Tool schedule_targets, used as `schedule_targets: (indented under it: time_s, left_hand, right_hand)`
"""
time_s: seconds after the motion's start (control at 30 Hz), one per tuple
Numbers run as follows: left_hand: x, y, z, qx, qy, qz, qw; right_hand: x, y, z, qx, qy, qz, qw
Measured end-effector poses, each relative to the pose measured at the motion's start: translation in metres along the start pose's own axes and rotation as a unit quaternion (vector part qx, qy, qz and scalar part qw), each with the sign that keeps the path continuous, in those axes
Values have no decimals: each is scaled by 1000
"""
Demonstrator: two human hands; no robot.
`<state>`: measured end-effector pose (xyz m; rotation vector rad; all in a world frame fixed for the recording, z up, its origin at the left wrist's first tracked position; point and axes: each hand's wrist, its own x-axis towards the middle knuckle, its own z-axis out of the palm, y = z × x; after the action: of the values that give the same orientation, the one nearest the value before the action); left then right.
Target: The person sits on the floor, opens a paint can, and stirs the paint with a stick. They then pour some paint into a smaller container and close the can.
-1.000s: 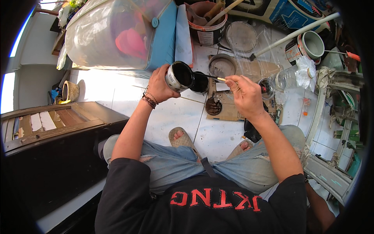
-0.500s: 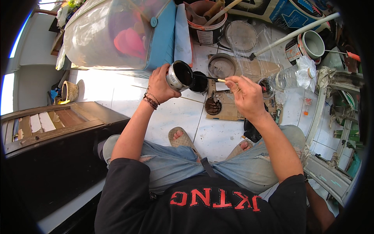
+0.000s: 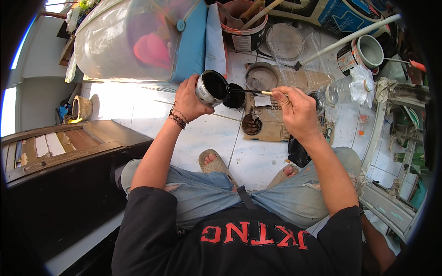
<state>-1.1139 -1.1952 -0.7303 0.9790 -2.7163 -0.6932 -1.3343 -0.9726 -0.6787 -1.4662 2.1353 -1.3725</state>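
Observation:
My left hand [image 3: 189, 96] is wrapped round a small can [image 3: 206, 94], tipped to the right, its inside coated black. Below its rim a second round container [image 3: 236, 102] with a black inside stands on the floor. Between the fingertips of my right hand [image 3: 297, 110] is a thin stick [image 3: 267, 93], pale at the held end and black along the rest. The black end reaches the tipped can's rim. A round tub [image 3: 261, 77] with greyish residue and a small cup [image 3: 252, 124] with dark brown contents stand close by.
Under the tubs lies flattened cardboard [image 3: 276, 131]. A clear plastic bottle [image 3: 338, 93] lies to the right, beside a metal frame [image 3: 375, 133]. Behind stand a big blue-and-clear bin [image 3: 191, 50] and a bucket of tools [image 3: 244, 39]. A wooden panel piece [image 3: 69, 142] is at left.
My right hand has shifted slightly right and the stick lies more level, still at the can's rim. The can in my left hand is almost unmoved.

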Motion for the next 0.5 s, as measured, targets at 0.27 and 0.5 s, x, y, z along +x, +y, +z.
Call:
schedule_targets:
  time_s: [0.27,0.5]
  left_hand:
    - [-1,-3,0,-1,-4,-12,1000]
    - [-2,0,-3,-8,-10,-13,1000]
  right_hand:
    - [2,-3,-5,-1,9,11,1000]
    - [1,-4,4,0,21,20,1000]
